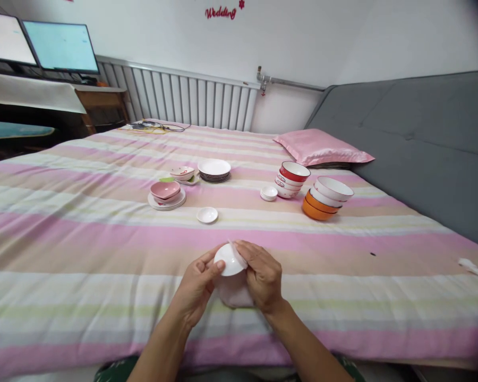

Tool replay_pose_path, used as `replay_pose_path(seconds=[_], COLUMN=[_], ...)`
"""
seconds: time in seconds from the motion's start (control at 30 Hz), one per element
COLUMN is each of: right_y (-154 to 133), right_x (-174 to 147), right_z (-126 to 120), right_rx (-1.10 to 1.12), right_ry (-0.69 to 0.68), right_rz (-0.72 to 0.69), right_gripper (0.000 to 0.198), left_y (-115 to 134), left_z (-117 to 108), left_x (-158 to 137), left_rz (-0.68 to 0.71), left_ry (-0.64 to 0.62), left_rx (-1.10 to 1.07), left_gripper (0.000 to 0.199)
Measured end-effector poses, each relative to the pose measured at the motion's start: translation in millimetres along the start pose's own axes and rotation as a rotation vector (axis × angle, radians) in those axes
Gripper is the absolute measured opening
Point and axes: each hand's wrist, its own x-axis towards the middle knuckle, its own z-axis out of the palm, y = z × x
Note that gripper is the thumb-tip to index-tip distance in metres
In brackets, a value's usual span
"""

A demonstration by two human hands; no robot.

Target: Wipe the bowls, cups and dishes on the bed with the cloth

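Both my hands hold a small white dish [228,259] just above the striped bedspread [83,239], near its front edge. My left hand [197,286] grips the dish's left rim with thumb and fingers. My right hand [263,276] covers its right side and presses a whitish cloth or tissue [236,293] against it; the cloth hangs below the dish between my hands. The dish is tilted with its pale face toward me.
Farther back lie a small white saucer [207,214], a pink bowl on stacked plates [165,192], a stack of white plates [214,170], a small white cup [269,192], stacked red-and-white bowls [291,179] and orange-and-white bowls [324,199]. A pink pillow [322,147] rests by the grey headboard [422,143].
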Motion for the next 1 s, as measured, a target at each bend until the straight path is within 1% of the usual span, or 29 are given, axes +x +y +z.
replay_pose_path(seconds=[0.1, 0.2, 0.3, 0.4, 0.53, 0.6, 0.67, 0.73, 0.77, 0.83, 0.9, 1.0], right_y=[-0.6, -3.1, -8.1, -13.4, -15.8, -14.4, -11.9, -9.1, -7.8, -6.0, -5.7, -8.1], right_x=[-4.7, -9.5, -11.7, -11.7, -11.2, -10.8, -9.8, -8.4, -7.6, -6.3, -5.8, -6.6], right_z=[4.3, 10.1, 14.4, 14.9, 12.2, 10.7, 9.2, 7.6, 6.8, 5.6, 5.4, 6.6], right_rx=[-0.092, -0.108, -0.044, 0.064, 0.229, 0.295, 0.336, 0.344, 0.333, 0.275, 0.183, 0.071], right_ry=[-0.011, -0.042, -0.107, -0.18, -0.204, -0.205, -0.198, -0.191, -0.19, -0.203, -0.24, -0.305], right_rz=[-0.084, -0.062, 0.038, 0.155, 0.324, 0.4, 0.462, 0.485, 0.469, 0.377, 0.238, 0.026], right_gripper=[0.052, 0.058, 0.062, 0.064, 0.058, 0.053, 0.049, 0.047, 0.046, 0.047, 0.049, 0.051], left_y=[-0.9, -2.1, -3.4, -5.2, -8.6, -10.3, -11.9, -13.4, -14.1, -15.2, -15.9, -15.7], left_z=[-2.9, -3.5, -3.3, -3.1, -3.4, -3.9, -4.4, -4.5, -4.4, -4.1, -4.2, -6.8], left_x=[2.3, 4.1, 4.7, 4.0, 3.9, 4.1, 4.1, 3.9, 3.9, 4.2, 4.9, 6.0], left_rz=[0.034, 0.103, 0.168, 0.193, 0.235, 0.274, 0.305, 0.327, 0.338, 0.361, 0.372, 0.384], left_ry=[0.078, 0.122, 0.137, 0.13, 0.153, 0.162, 0.147, 0.114, 0.097, 0.063, 0.047, 0.077], left_rx=[-0.081, -0.127, -0.122, -0.094, -0.035, 0.052, 0.187, 0.332, 0.397, 0.486, 0.535, 0.568], left_gripper=[0.059, 0.063, 0.054, 0.049, 0.045, 0.041, 0.035, 0.03, 0.028, 0.025, 0.021, 0.014])
